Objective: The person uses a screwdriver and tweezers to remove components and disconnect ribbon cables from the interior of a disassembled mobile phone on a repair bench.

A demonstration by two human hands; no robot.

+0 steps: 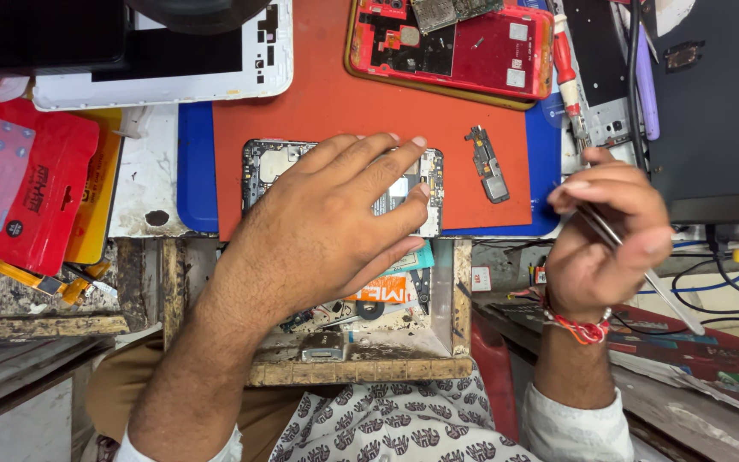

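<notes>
An opened phone (264, 162) with bare circuitry lies on an orange mat (344, 107). My left hand (327, 227) rests flat on it, fingers spread, covering most of it. My right hand (605, 235) hovers off the mat's right edge, fingers closed on thin metal tweezers (643, 269) that slant down to the right. A red thread is tied round that wrist. A small detached phone part (489, 164) lies on the mat between the two hands.
A red disassembled phone (481, 51) and a white phone frame (215, 73) lie at the back. A red-handled screwdriver (568, 73) sits far right. Red packets (19, 184) lie left. An open wooden drawer (361, 342) with small parts is below the mat.
</notes>
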